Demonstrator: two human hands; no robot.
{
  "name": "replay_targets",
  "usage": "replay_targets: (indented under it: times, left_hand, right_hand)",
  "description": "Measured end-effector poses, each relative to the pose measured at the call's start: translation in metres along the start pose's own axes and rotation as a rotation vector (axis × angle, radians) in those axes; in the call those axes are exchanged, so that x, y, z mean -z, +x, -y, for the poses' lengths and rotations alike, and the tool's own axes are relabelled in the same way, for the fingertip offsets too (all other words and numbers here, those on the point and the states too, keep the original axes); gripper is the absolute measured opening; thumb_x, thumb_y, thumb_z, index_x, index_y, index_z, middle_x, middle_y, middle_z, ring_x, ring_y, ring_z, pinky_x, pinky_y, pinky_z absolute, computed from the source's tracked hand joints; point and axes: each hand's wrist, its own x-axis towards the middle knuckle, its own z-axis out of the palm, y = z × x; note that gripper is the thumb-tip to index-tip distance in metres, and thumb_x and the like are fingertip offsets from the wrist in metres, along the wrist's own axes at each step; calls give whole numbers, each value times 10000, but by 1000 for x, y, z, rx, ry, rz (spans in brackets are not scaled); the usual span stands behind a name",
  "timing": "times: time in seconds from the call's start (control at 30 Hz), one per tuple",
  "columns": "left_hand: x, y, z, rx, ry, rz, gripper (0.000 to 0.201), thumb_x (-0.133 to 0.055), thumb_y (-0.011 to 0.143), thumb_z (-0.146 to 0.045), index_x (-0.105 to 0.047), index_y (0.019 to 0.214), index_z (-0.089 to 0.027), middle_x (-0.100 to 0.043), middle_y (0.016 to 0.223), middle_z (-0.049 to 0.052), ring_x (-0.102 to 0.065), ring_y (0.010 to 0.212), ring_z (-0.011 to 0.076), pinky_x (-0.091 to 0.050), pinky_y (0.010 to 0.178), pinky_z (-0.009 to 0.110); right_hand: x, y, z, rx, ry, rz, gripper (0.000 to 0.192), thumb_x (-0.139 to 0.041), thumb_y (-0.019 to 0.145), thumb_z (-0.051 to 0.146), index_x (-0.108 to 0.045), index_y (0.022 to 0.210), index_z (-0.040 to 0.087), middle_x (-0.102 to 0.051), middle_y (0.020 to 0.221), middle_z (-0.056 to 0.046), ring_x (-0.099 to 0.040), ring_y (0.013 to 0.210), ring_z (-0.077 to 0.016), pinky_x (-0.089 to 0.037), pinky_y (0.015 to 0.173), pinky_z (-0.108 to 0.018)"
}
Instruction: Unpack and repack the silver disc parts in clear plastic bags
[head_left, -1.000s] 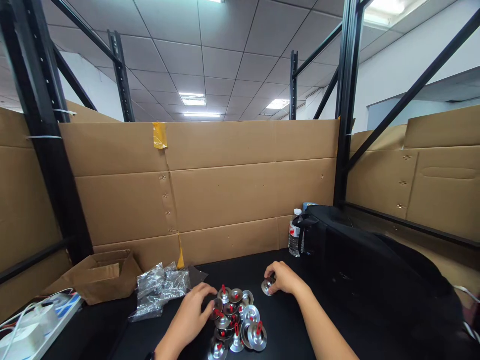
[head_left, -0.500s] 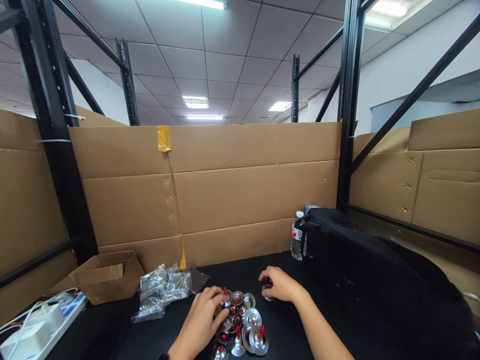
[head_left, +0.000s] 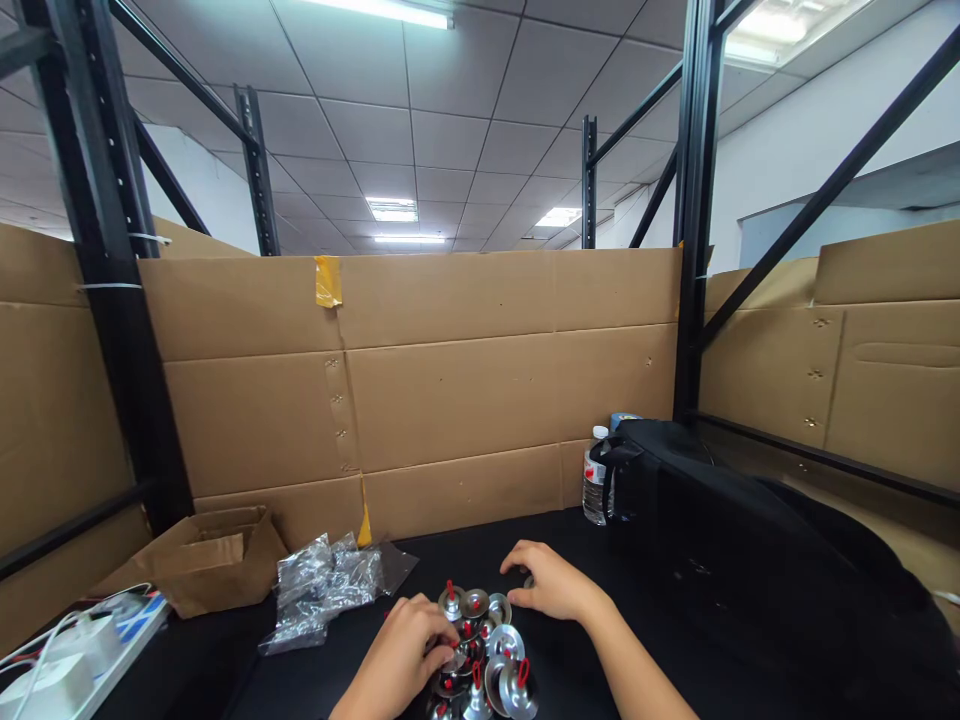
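A pile of small, shiny finger cymbals (head_left: 504, 642) with red loops lies on the black table surface, low in the middle of the head view. My left hand (head_left: 409, 650) is at the pile's left side, fingers curled and thumb drawn in against the cymbals. What sits between its fingertips is hidden. Behind that hand a small red bit (head_left: 388, 614) shows. Just right of the pile's far end, my right hand (head_left: 555, 583) is bent round a single finger cymbal (head_left: 529, 582), of which only a small edge is visible.
Crumpled clear plastic bags (head_left: 326, 585) and an open brown paper bag (head_left: 217, 560) lie at left, beside a white power strip (head_left: 105, 660). A water bottle (head_left: 596, 480) and a large black bag (head_left: 750, 580) stand at right. Cardboard (head_left: 450, 390) walls the back.
My right hand has moved a little left toward the pile, with the cymbal at its fingers. My left hand has drawn slightly back and down from the pile's far end.
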Motion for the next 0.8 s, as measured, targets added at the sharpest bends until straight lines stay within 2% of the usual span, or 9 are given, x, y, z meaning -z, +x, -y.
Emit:
replay_targets:
  times: [0.1,0.27,0.37,0.5,0.63,0.7,0.8]
  left_hand:
    - [-4,2,-2,-13,-12,-50,114,-660,894,-220,-761,895,-273,-749,936,0,-622,956,212,-395,873,317]
    - [-2,5,-9,-89,-106,-225,216,-541,994,-329,-738,972,-244,-742,966,56,-631,950,223,-448,872,337]
    - [1,5,-13,-121,-123,-293,256,-502,1020,-349,-735,980,-252,-744,982,58,-643,963,222,-460,881,347]
    - [2,5,-13,-180,-101,-357,208,-544,1007,-322,-744,990,-266,-753,965,45,-663,943,209,-480,853,337]
    - [1,5,-12,-273,-75,-408,148,-616,967,-313,-758,999,-285,-763,909,33,-683,896,198,-507,818,320]
    - [1,6,-13,-237,-106,-519,145,-633,951,-328,-739,1027,-265,-760,918,40,-691,882,200,-527,805,315]
    - [0,6,-14,-68,-193,-731,196,-605,946,-360,-676,1046,-207,-741,907,53,-697,826,199,-556,760,303]
  right_hand:
    - [-6,2,10,63,40,-8,314,-776,758,280,-761,1070,244,-705,1057,-48,-650,958,-211,-486,857,-290]
    - [-28,9,27,163,239,39,543,-878,648,423,-742,1145,252,-739,1034,-34,-673,910,-201,-487,724,-238]
    - [-41,12,33,171,296,13,488,-895,623,445,-776,1048,237,-746,915,-17,-669,831,-184,-478,713,-237]
    - [-50,14,37,172,358,-30,469,-926,561,446,-792,949,220,-727,826,1,-629,742,-161,-458,680,-242]
    - [-52,14,38,160,457,-7,476,-941,525,422,-786,920,207,-701,745,20,-589,684,-144,-435,647,-244]
    - [-52,15,39,140,527,-40,492,-946,523,391,-772,945,208,-708,776,14,-597,708,-151,-434,643,-245]
    - [-53,17,41,96,723,-155,609,-940,560,349,-708,1113,241,-731,1034,-33,-638,846,-180,-460,671,-253]
